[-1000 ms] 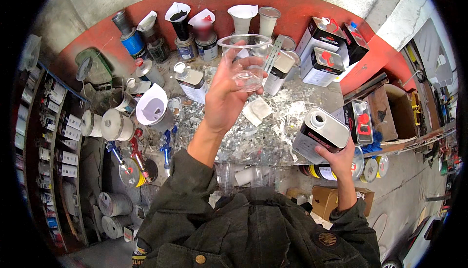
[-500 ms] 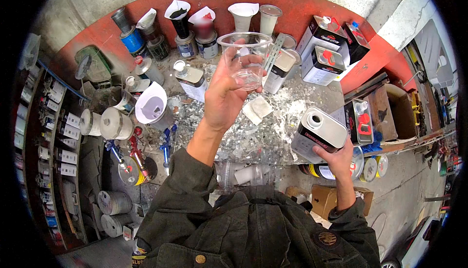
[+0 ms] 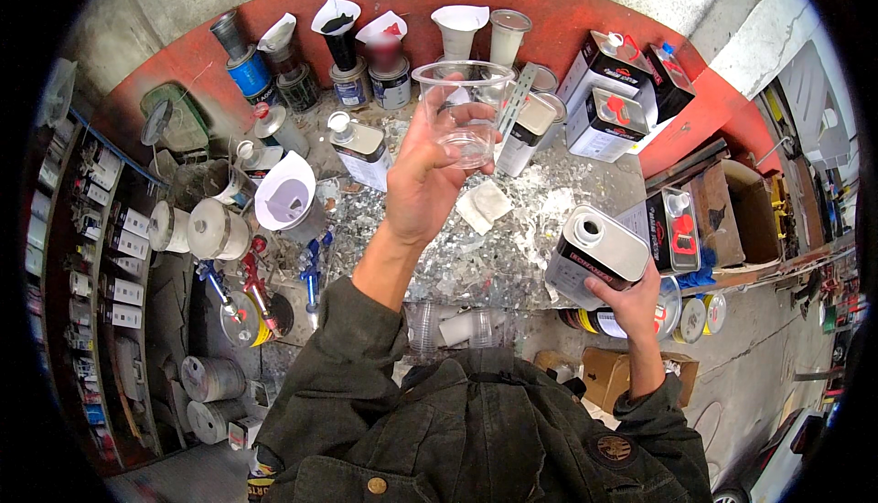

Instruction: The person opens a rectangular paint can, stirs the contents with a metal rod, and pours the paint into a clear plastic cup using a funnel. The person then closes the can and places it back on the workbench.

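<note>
My left hand [image 3: 425,174] is raised over the middle of the workbench, its fingers wrapped round a clear plastic cup [image 3: 466,105]. The cup is upright with its mouth up; no liquid shows in it. Lower right, my right hand [image 3: 633,300] grips a rectangular metal can [image 3: 596,261] by its near right side. The can's round spout is uncapped and it leans slightly. Cup and can are well apart. Beneath and between them lies a folded white cloth [image 3: 483,206] on the paint-spattered bench top [image 3: 540,219].
Paint cans with cups and paper strainers [image 3: 340,37] line the back. White solvent cans [image 3: 607,128] stand back right, another can [image 3: 673,229] nearer. At left are a strainer in a cup [image 3: 285,197], a white tub [image 3: 218,230] and hanging spray guns [image 3: 258,288]. A cardboard box [image 3: 745,210] sits right.
Almost nothing differs. The cup and the can keep their places in my hands, with only a very slight shift of the view.
</note>
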`<state>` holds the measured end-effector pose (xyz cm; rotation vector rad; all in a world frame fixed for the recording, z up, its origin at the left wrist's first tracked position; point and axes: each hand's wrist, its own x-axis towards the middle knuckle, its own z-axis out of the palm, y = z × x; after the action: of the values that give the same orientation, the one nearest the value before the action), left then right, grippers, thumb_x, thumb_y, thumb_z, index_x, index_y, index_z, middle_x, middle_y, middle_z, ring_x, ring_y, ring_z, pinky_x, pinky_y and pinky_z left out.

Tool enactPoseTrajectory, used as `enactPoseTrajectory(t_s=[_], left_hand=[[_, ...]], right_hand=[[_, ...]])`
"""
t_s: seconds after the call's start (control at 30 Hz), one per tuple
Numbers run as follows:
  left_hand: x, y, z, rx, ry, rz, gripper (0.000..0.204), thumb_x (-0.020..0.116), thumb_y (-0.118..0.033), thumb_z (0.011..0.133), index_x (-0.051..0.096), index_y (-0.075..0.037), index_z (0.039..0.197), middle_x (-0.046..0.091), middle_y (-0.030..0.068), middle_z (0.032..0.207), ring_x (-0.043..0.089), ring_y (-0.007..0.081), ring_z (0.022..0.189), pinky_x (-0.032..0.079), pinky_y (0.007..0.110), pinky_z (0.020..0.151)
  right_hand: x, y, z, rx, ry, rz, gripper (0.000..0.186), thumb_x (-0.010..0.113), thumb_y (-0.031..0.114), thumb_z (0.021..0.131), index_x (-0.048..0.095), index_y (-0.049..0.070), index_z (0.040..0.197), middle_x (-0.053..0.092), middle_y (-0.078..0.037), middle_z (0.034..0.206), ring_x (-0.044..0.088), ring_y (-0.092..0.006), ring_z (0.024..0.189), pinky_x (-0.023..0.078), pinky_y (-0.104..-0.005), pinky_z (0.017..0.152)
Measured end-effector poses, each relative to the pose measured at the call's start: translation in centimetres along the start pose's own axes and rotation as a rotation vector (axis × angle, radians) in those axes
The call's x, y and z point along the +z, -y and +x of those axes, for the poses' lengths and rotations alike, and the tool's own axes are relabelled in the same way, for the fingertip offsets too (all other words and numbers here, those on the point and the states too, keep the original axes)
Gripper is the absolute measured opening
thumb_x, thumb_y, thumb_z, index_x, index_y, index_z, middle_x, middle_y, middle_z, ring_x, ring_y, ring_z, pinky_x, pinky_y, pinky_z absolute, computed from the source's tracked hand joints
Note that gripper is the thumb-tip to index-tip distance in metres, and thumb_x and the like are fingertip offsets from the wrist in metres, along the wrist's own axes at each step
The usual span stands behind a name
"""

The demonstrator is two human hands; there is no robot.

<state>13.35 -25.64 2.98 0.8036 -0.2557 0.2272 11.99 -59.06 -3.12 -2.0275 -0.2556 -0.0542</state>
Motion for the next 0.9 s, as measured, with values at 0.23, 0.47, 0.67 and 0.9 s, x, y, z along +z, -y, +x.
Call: enactPoseTrajectory(t_s=[0.23,0.47,0.67,0.9], left_hand=[[-0.1,-0.1,0.2,-0.014,0.034,-0.004,0.078,0.052,-0.015,0.074,0.029,-0.009,0.149,0.050,0.0174,0.126,0.057,0.0283,0.108,0.049,0.038,0.082],[-0.2,0.2,0.1,-0.007,-0.015,0.015,0.084,0.058,-0.022,0.072,0.032,-0.005,0.150,0.053,0.0193,0.128,0.059,0.0296,0.108,0.051,0.037,0.081],[-0.2,0.2,0.1,-0.008,-0.014,0.016,0.085,0.058,-0.022,0.071,0.032,-0.005,0.150,0.053,0.0186,0.128,0.059,0.0295,0.108,0.051,0.037,0.081],[0.1,0.4,-0.2,-0.022,-0.030,0.062,0.086,0.058,-0.022,0.070,0.030,-0.005,0.150,0.053,0.0177,0.127,0.059,0.0288,0.109,0.051,0.038,0.085]], right_hand=[[0.3,0.3,0.0,0.003,0.005,0.038,0.066,0.091,0.011,0.064,0.057,-0.003,0.119,0.068,-0.008,0.111,0.063,-0.0160,0.100,0.050,-0.0317,0.092],[0.2,-0.1,0.3,0.007,0.028,0.059,0.065,0.090,0.008,0.064,0.057,-0.002,0.119,0.068,-0.009,0.112,0.064,-0.0164,0.102,0.050,-0.0326,0.093],[-0.1,0.4,0.3,-0.018,0.008,-0.016,0.065,0.091,0.016,0.064,0.060,-0.001,0.118,0.069,-0.009,0.110,0.064,-0.0166,0.101,0.049,-0.0327,0.093],[-1.9,3.8,2.2,-0.099,0.081,-0.146,0.069,0.091,0.016,0.062,0.059,-0.002,0.121,0.070,-0.012,0.108,0.065,-0.0175,0.102,0.049,-0.0319,0.094]])
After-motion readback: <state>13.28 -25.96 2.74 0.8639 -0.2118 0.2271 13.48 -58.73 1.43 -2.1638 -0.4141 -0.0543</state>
